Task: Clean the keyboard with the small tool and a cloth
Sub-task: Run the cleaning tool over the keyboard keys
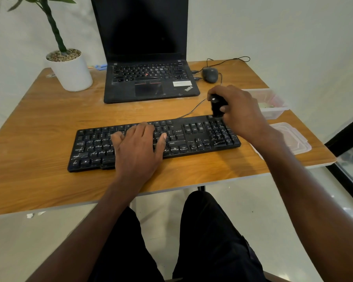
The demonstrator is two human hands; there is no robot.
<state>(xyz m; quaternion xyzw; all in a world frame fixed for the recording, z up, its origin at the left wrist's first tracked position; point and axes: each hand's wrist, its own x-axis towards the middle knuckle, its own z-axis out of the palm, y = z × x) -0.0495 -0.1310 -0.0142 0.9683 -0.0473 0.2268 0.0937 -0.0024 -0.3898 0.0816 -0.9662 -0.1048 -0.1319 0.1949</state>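
Plant pot [71,73], white and topped with pebbles, stands far out to the left beyond the left hand [138,147], carrying one green stalk. One black keyboard [154,142] lies across the wooden table [39,123], and the left hand rests flat on its middle keys, fingers spread and straight, thumb out to the right near the key marked "Shift". Legends "Ctrl" and "Alt" can be read on the bottom row left of that hand, and "Ctrl" again just right of it. Straight beyond the left hand sits one open black laptop [149,78], its screen dark, with "ThinkPad" printed on the right corner of the palm rest and a pale sticker beside it whose text is too small to read. One black mouse [210,75] lies just right of the laptop, beyond the right hand [237,110], its cable looping behind. The right hand curls its fingers and thumb round a small black tool [217,105], held upright over the far right corner of the keyboard, above the number pad. Right of that hand is one clear plastic box [273,104]; nearer, beside the wrist, lies one clear lid [291,137].
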